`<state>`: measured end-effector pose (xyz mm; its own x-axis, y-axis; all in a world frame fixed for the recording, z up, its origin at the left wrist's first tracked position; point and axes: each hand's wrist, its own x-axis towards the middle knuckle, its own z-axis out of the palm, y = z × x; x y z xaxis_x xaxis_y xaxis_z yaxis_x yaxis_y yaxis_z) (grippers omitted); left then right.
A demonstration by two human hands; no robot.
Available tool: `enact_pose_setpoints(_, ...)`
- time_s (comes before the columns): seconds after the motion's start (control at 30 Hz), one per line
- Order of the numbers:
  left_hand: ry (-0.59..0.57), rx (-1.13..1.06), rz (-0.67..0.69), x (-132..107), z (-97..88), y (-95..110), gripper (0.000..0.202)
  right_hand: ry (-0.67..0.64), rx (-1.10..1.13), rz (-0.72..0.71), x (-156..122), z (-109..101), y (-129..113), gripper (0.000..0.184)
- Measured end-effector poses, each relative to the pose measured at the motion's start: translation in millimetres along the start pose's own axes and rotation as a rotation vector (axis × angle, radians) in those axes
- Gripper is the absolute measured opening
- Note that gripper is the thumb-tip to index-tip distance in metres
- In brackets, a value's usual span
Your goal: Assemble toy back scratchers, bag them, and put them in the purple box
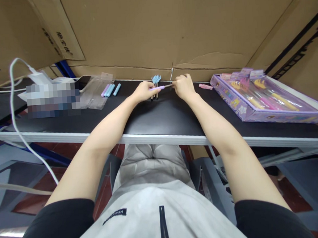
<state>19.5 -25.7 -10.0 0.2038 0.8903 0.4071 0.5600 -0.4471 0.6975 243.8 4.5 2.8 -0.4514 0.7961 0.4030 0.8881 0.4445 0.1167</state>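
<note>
My left hand (144, 91) is closed around a purple handle (158, 88), which points to the right. From its end a dark metal rod (168, 85) runs into the closed fingers of my right hand (184, 86). What the right fingers cover at the rod's far end is hidden. Just behind the handle lie blue claw-shaped heads (156, 78) on short metal rods, like back scratcher parts, partly covered by my left hand. Loose blue handles (109, 90) and a purple handle (104, 90) lie further left on the black table (161, 117).
Clear plastic packaging (93, 96) and a white cable (11, 93) are at the left. A pink piece (205, 86) lies right of my hands. A purple display box (242, 109) holds packaged back scratchers (275, 94). Cardboard (147, 29) stands behind the table.
</note>
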Motion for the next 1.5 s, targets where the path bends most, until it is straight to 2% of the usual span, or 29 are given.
enact_pose_setpoints(0.17, 0.017, 0.000, -0.028, -1.1, 4.2, 5.4, 0.050, 0.015, 0.005, 0.019, -1.4, -2.6, -9.9, 0.039)
enact_pose_setpoints(0.33, 0.042, -0.021, -0.059, 2.2, 15.0, 7.3, 0.046, -0.020, -0.010, 0.019, -1.5, -12.1, -35.5, 0.041)
enact_pose_setpoints(0.43, 0.018, -0.055, -0.082, 4.3, 20.3, 6.1, 0.049, -0.082, -0.027, 0.041, -3.3, -18.3, -51.3, 0.044)
enact_pose_setpoints(0.53, -0.032, -0.102, -0.113, 3.7, 22.1, 7.1, 0.047, -0.091, -0.035, 0.035, -5.7, -21.4, -57.4, 0.045)
enact_pose_setpoints(0.63, -0.105, -0.162, -0.144, 2.0, 20.6, 9.7, 0.043, -0.086, -0.045, 0.054, -6.2, -21.2, -53.2, 0.045)
enact_pose_setpoints(0.7, -0.108, -0.159, -0.151, 2.7, 17.5, 9.3, 0.043, -0.086, -0.050, 0.078, -5.2, -19.6, -46.4, 0.044)
enact_pose_setpoints(0.87, 0.055, 0.158, -0.143, 11.1, 1.0, -10.2, 0.033, -0.106, -0.067, 0.117, -4.0, -13.9, -24.1, 0.034)
enact_pose_setpoints(1.03, 0.107, 0.367, -0.232, 16.3, -16.6, -41.2, 0.024, -0.166, -0.123, 0.163, -6.7, -14.2, -14.3, 0.035)
enact_pose_setpoints(1.27, 0.100, 0.427, -0.284, 17.4, -23.4, -59.2, 0.023, -0.279, -0.124, 0.151, -7.1, -15.0, -22.7, 0.044)
enact_pose_setpoints(1.5, 0.098, 0.397, -0.303, 17.3, -23.2, -59.1, 0.019, -0.226, -0.080, 0.128, -2.6, 3.2, -10.7, 0.043)
